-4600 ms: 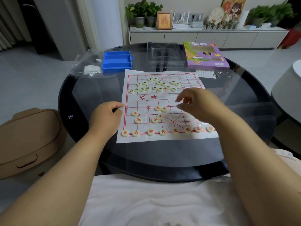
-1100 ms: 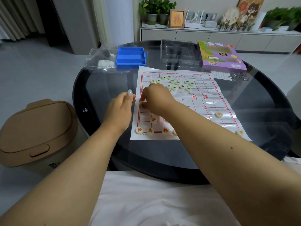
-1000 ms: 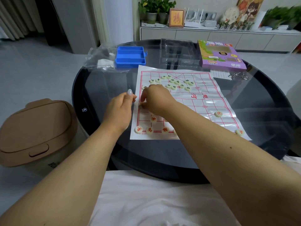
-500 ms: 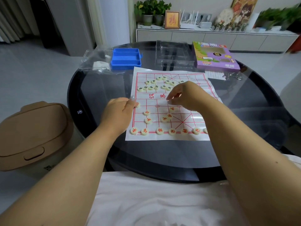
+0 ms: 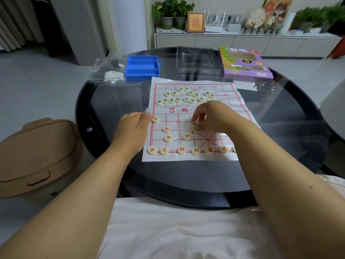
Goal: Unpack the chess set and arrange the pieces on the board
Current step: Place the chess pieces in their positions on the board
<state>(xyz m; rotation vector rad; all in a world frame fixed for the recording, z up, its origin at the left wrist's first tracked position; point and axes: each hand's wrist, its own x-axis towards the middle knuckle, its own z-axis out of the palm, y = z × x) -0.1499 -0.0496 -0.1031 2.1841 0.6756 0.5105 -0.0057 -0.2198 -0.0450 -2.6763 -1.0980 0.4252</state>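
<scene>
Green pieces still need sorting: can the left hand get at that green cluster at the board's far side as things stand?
Probably yes. The left hand rests at the board's left edge holding nothing, and no object stands between it and the green pieces; the right hand works nearer.

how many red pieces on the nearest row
7 red pieces, along the board's nearest line from its left corner; the right forearm cuts off the last and may hide more.

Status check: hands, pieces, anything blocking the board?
Right hand pinching a red piece mid-board. Left hand at the board edge, holding nothing. Green pieces unsorted, far side. Nothing blocking.
</scene>
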